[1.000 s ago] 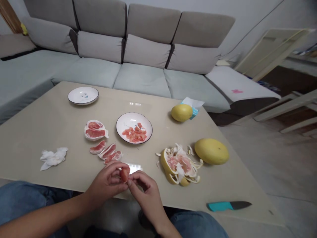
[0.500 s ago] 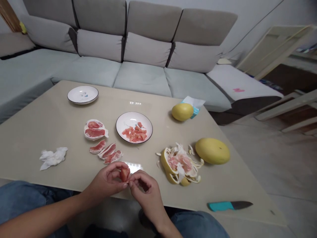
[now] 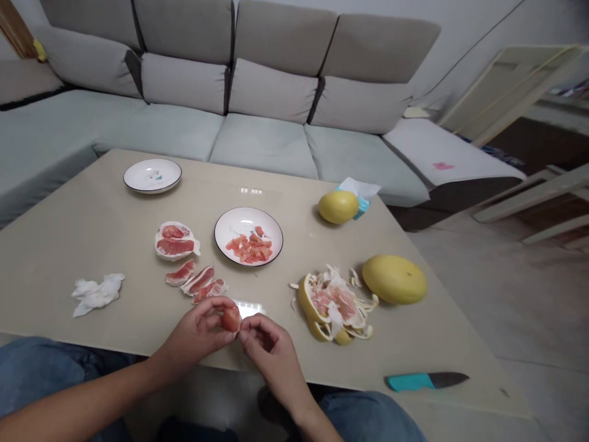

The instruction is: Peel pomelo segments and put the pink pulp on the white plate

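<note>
In front of the glossy pulp plate, the left hand holds a rounded red segment between fingertips — the right hand pinches at its edge. 3 fibrous wedges lie left-front of the plate.

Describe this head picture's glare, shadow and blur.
Head view: white glare on the glossy beige table just beyond the bare right hand; head view: soft shadow left of the farther oval yellow fruit; head view: pale flat bars at the right edge look blurred.
</note>
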### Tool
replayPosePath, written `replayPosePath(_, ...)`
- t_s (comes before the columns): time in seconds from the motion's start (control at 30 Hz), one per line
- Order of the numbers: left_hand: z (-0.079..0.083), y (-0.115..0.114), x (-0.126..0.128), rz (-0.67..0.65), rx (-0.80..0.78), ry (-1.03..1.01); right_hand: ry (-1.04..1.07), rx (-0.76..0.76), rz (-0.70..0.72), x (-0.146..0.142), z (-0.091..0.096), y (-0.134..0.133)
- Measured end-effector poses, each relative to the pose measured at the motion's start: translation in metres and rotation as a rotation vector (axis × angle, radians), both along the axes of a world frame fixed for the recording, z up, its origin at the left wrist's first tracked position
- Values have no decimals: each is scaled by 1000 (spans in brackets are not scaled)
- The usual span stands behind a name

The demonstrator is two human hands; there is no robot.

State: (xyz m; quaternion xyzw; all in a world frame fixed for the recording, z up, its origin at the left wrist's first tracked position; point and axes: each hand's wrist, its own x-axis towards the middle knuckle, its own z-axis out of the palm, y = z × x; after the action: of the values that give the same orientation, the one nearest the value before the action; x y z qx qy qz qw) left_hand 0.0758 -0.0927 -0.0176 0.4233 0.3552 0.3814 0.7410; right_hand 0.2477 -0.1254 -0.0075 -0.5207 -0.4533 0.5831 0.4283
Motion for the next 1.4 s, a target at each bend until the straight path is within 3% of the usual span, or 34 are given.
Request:
replayPosePath(0.43,1,-7,0,42,78,133,-132,-9,-40,-4,-4,-2)
replayPosePath(0.9,-7,2,-3,-22,-86,-11,-7,-29,29,4,-10,0)
replayPosePath(1.13,-4,1,-2,-55,-229,-66,-226,205,-41,-3,1,-5)
replayPosePath(1.4,19,1,-5,-96,-373,-141,-334,306,-79,7,6,-3)
